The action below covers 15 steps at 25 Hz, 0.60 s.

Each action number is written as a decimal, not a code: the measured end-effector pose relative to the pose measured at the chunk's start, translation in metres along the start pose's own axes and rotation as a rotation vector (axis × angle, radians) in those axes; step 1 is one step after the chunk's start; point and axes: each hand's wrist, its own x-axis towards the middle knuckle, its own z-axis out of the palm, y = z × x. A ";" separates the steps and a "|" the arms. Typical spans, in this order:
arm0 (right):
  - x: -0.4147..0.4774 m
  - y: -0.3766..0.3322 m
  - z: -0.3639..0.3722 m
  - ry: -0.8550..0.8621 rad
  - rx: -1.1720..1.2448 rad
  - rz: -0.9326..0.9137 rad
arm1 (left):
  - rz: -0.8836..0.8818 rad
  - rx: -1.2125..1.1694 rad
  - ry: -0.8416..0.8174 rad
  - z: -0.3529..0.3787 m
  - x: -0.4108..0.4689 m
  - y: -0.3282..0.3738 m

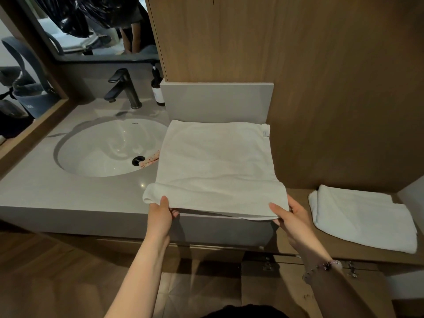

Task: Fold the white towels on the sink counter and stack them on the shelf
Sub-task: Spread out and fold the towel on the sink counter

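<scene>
Head view: we note one white towel (218, 166) spread flat on the grey sink counter (68, 191), right of the basin (110, 148), its far edge against a grey upstand (218, 102) at the back. Towel's left edge reaches over the basin's right rim; the near-left corner is bunched into a small roll. A small label (265, 133) sits at the far-right corner. Left hand (161, 213) pinches the near-left corner, thumb on top, fingers curled under the cloth. Right hand (290, 216) pinches the near-right corner likewise, thumb on top, fingers underneath. Near edge is raised slightly off the counter's front lip btwn the two hands. Right wrist carries a beaded bracelet (321, 268). A 2nd towel (362, 219), already folded, lies on the wooden shelf (344, 253) to the right, lower than the counter and apart from the first. Basin holds a black drain (138, 160); a pink patterned cloth (149, 160) shows just beside it at the towel's left edge. Black faucet (125, 88) stands behind the basin, w/ a dark pump bottle (157, 88) to its right, near the upstand. Mirror (96, 26) above the faucet; reflection too cluttered to read. Wood panelling (298, 53) backs counter and shelf.
</scene>
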 end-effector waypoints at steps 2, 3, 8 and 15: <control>0.000 -0.001 0.001 -0.002 0.021 0.005 | -0.100 -0.201 -0.017 -0.001 -0.002 0.002; 0.001 -0.002 0.001 -0.002 0.006 -0.001 | -0.128 -0.258 -0.026 0.000 -0.005 0.003; 0.006 -0.005 0.001 0.020 -0.109 -0.024 | -0.118 -0.287 -0.032 0.002 -0.008 0.002; 0.002 -0.007 0.008 0.171 -0.489 -0.053 | 0.024 0.092 -0.224 -0.018 -0.002 -0.020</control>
